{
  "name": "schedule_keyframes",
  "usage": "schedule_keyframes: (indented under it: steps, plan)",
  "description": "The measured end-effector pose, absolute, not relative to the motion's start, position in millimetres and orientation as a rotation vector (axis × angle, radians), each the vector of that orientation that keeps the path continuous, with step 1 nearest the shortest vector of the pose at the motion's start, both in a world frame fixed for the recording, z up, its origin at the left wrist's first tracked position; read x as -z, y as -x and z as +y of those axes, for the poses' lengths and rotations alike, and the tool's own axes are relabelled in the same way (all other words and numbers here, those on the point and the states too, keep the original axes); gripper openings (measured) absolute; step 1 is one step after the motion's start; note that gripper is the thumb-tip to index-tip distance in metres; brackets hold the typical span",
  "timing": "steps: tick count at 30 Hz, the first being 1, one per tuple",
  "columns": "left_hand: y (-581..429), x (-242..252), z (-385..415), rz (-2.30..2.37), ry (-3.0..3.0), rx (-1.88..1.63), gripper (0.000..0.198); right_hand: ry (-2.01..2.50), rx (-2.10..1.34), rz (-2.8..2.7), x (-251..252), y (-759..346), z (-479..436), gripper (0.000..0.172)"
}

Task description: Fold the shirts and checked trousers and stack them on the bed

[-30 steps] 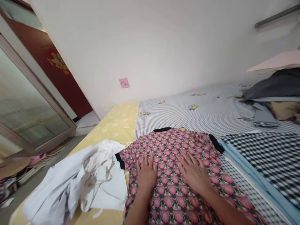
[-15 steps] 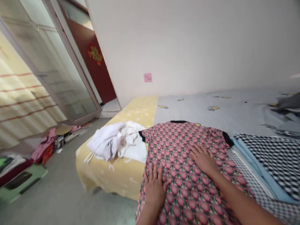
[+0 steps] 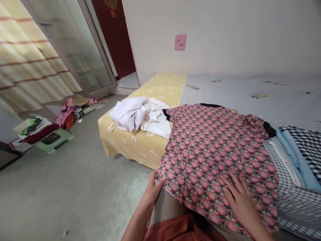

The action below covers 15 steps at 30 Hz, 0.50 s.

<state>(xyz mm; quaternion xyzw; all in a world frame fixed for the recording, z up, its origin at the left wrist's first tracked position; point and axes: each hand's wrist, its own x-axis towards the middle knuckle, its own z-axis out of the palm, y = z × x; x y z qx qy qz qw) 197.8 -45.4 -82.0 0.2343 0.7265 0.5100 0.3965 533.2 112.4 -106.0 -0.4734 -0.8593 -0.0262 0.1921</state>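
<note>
A short-sleeved shirt point(image 3: 208, 147), pink flowers on dark cloth with black collar and cuffs, lies spread over the bed's front edge. Its hem reaches down toward my lap. At the lower left corner of the cloth, my left hand point(image 3: 153, 189) pinches the side edge between thumb and fingers. My right hand point(image 3: 238, 197) rests flat on the lower right part, fingers spread. The right sleeve is bunched near its cuff. Beside the left sleeve sits a crumpled white garment heap point(image 3: 132, 115).
Folded light blue cloth point(image 3: 298, 160) and black-and-white checked cloth point(image 3: 311, 144) lie on the bed's right side. The yellow bedspread point(image 3: 132, 147) hangs over the left corner. A green stool point(image 3: 54, 140) and piled clothes point(image 3: 66, 113) stand on the floor at left.
Both hands have slid down the shirt toward its hem, and the left one has closed on the side edge. The view has tilted down and turned left.
</note>
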Motion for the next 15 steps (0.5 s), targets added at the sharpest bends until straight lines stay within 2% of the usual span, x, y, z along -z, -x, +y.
schedule_keyframes:
  steps: [4, 8, 15]
  plan:
    - [-212, 65, -45, 1.417, -0.216, -1.488, 0.069, 1.289, -0.020, -2.492, 111, -537, 97, 0.052]
    - [-207, 53, -40, 1.353, -0.139, -1.670, 0.074, 1.290, -0.015, -2.518, 102, -536, 97, 0.053]
    - [-215, 65, -45, 1.411, -0.123, -1.696, 0.075, 1.300, -0.031, -2.499, 96, -535, 98, 0.053]
